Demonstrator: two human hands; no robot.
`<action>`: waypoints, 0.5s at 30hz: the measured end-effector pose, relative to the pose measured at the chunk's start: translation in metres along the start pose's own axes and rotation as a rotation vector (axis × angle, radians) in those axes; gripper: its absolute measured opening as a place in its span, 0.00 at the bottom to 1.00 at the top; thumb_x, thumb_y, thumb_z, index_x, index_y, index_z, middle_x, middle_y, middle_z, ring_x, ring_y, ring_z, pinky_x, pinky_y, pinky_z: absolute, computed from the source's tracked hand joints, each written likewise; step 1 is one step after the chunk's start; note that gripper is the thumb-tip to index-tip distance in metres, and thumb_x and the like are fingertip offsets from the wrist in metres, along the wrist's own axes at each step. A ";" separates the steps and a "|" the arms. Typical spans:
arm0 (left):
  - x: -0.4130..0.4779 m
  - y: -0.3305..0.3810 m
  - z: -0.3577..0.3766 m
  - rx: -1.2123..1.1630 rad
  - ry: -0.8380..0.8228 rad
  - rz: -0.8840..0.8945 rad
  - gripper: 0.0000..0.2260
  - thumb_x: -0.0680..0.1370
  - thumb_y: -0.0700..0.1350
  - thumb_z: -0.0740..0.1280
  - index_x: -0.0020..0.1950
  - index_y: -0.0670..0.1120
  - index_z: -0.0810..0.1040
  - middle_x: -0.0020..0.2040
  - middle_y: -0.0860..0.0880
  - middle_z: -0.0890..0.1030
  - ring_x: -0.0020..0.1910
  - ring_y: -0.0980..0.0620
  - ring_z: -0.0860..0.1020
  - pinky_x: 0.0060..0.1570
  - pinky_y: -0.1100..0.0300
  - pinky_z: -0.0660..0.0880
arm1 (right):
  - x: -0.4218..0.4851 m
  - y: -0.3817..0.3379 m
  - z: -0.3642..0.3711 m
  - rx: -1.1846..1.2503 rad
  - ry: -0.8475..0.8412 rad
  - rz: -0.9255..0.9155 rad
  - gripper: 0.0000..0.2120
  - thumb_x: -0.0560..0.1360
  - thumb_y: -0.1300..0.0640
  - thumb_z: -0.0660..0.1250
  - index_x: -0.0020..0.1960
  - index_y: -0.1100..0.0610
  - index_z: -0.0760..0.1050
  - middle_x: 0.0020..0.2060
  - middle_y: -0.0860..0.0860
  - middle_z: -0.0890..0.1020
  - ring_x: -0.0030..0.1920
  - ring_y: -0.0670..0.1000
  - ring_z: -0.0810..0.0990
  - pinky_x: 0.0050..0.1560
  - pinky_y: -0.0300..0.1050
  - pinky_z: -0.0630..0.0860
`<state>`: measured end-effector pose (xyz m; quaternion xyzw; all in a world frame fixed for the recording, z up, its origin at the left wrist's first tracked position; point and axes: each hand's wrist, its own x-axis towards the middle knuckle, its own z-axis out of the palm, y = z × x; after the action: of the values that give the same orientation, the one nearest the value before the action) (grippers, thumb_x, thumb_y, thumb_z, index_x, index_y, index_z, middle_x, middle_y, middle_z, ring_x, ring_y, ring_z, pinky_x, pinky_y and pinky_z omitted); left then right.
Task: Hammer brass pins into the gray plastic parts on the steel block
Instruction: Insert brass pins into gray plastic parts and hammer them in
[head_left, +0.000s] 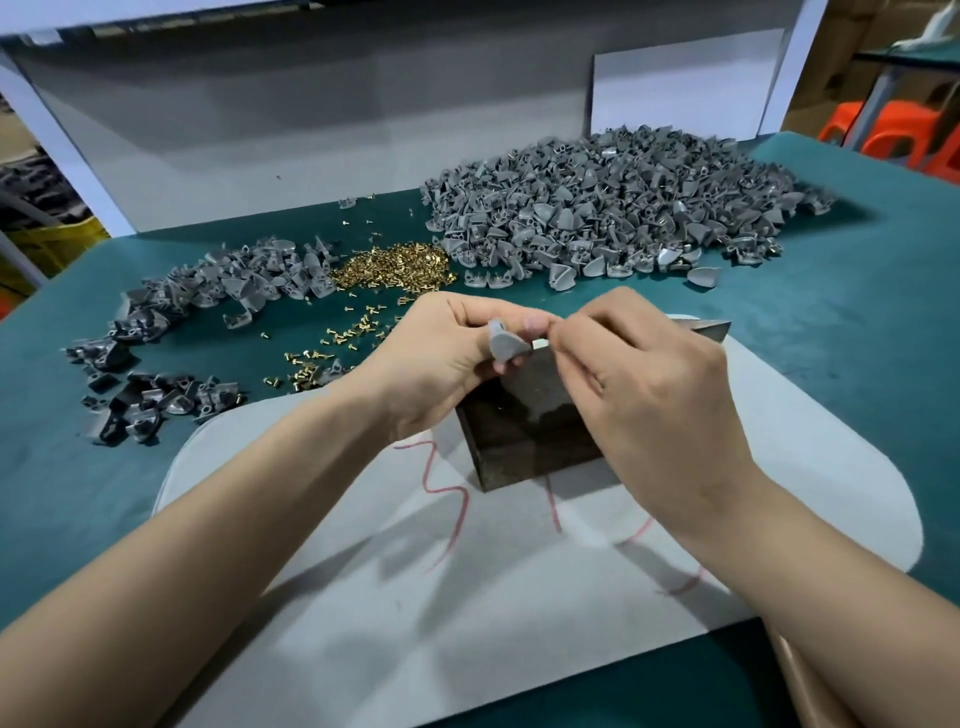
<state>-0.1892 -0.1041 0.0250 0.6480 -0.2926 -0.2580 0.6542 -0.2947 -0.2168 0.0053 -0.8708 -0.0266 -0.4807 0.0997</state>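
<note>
1. Step: seating a pin by hand, before any hammering. The left hand has its fingers clamped on one gray plastic part, held just above the steel block and not yet resting on it.
2. The right hand has thumb and forefinger pinched tight against the part's upper edge. No pin shows between them, so I can't tell if they hold one.
3. Next, as I judge it: get the pin started in its hole, set the part flat on the block, free the right hand for the hammer. The part is small, so the pin must stay square.
4. Block: dark, square-edged, scuffed matte top. It sits mid-desk on a pale rounded pad with red scrawl.
5. Part: molded matte gray shell, curved fan shape with a lug.
6. Brass pins: shiny, short, headed. They're heaped toward the far edge, with strays trailing toward the block.
7. Big pile of gray parts at the far right corner, some showing brass. Smaller pile along the left edge.
8. A metal wedge tip pokes out behind the right hand. Possibly the hammer, unclear.
</note>
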 end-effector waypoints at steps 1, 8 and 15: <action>0.001 0.000 -0.001 -0.050 0.014 -0.019 0.13 0.71 0.34 0.66 0.30 0.44 0.84 0.28 0.52 0.80 0.26 0.61 0.72 0.28 0.73 0.69 | 0.001 -0.002 0.002 -0.005 0.000 -0.025 0.06 0.77 0.63 0.64 0.43 0.59 0.77 0.36 0.55 0.77 0.32 0.57 0.76 0.30 0.51 0.74; 0.006 -0.004 -0.001 -0.106 0.281 0.028 0.17 0.76 0.30 0.63 0.32 0.43 0.83 0.32 0.46 0.81 0.38 0.46 0.71 0.39 0.62 0.71 | 0.006 -0.004 -0.002 0.392 -0.040 0.105 0.03 0.72 0.62 0.71 0.42 0.61 0.78 0.49 0.52 0.77 0.43 0.44 0.76 0.45 0.42 0.77; -0.005 -0.007 0.002 0.192 0.173 0.167 0.09 0.76 0.31 0.65 0.42 0.43 0.80 0.34 0.53 0.83 0.35 0.59 0.79 0.38 0.67 0.75 | 0.006 -0.008 0.000 0.477 -0.128 0.091 0.03 0.70 0.67 0.72 0.41 0.63 0.78 0.46 0.52 0.82 0.49 0.46 0.79 0.53 0.37 0.74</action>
<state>-0.1940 -0.1021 0.0180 0.7007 -0.3113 -0.1168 0.6312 -0.2927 -0.2096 0.0114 -0.8516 -0.1063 -0.3995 0.3223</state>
